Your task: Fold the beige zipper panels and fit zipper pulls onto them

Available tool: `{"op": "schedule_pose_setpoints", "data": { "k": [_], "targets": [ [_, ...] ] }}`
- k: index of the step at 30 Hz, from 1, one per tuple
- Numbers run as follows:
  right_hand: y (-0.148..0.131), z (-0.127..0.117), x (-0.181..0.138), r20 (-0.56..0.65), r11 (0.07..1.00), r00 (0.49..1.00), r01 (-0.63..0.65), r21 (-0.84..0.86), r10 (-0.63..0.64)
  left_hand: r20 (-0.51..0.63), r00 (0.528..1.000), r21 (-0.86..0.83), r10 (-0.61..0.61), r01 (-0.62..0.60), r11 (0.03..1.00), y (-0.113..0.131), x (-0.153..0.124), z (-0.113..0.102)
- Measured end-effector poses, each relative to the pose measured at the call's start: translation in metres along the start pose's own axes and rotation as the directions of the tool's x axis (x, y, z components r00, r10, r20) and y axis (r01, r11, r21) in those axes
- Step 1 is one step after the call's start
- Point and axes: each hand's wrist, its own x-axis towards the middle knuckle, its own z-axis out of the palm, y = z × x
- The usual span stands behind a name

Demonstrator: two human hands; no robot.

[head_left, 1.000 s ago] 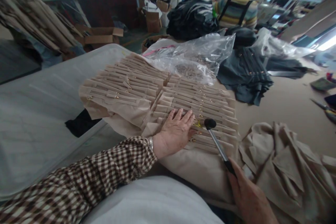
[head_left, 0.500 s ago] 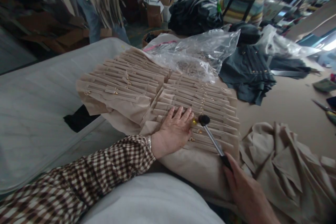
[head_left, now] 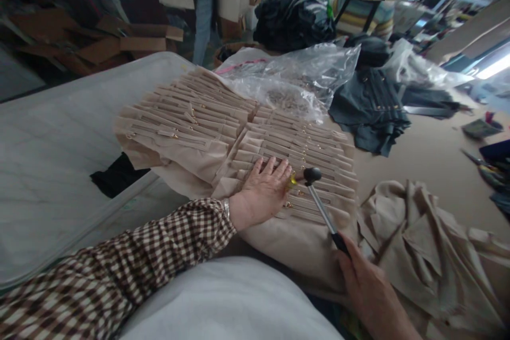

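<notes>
My left hand point(head_left: 266, 191) lies flat on a stack of beige fabric pieces point(head_left: 330, 199), fingers stretched out and pointing away from me. Zippers with small gold-coloured pulls run across the overlapping pieces. At the lower right, my right hand point(head_left: 364, 281) is closed around the black grip of a small mallet point(head_left: 322, 207). The mallet has a metal shaft, one round black face and a yellow face turned toward my left fingers. Its head is just right of those fingertips, over the zippers; whether it touches the fabric I cannot tell. A second row of zippered pieces point(head_left: 179, 117) fans out to the left.
Crumpled beige cloth point(head_left: 422, 244) lies at the right of the table. Farther back are a clear plastic bag point(head_left: 303, 71) and dark fabric pieces point(head_left: 368, 111). Scissors point(head_left: 478, 162) rest at the right edge. A white bin point(head_left: 59, 133) stands left; a person point(head_left: 202, 10) is beyond it.
The mallet head looks slightly higher and a little turned, with more of its yellow side showing. My left hand stays on the fabric. The person in the background has moved to the right.
</notes>
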Motion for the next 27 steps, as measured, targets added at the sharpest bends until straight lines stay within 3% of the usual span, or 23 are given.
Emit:
{"op": "schedule_pose_setpoints", "data": {
  "k": [5, 11, 17, 23, 27],
  "targets": [
    [0.009, -0.002, -0.031, -0.155, 1.000, 0.988, -0.012, 0.016, 0.014, 0.031, 1.000, 0.001, -0.002, 0.002, 1.000, 0.000, 0.002, 0.000],
    [0.013, 0.005, -0.042, 0.050, 0.988, 0.993, -0.097, -0.120, 0.104, 0.020, 1.000, -0.006, 0.006, -0.006, 1.000, -0.001, 0.002, 0.002],
    [-0.001, -0.008, -0.052, -0.096, 0.999, 0.995, 0.033, -0.021, -0.035, 0.020, 1.000, -0.016, 0.000, 0.001, 1.000, 0.000, 0.001, 0.001],
    [0.007, 0.006, -0.065, 0.094, 0.998, 0.993, -0.065, -0.008, 0.066, 0.053, 0.999, -0.041, 0.001, 0.002, 0.999, -0.002, 0.002, 0.000],
    [0.026, -0.014, -0.054, -0.025, 0.990, 0.990, -0.140, -0.017, 0.139, 0.063, 0.998, -0.052, -0.007, 0.010, 0.999, -0.001, 0.003, 0.001]
  ]
}}
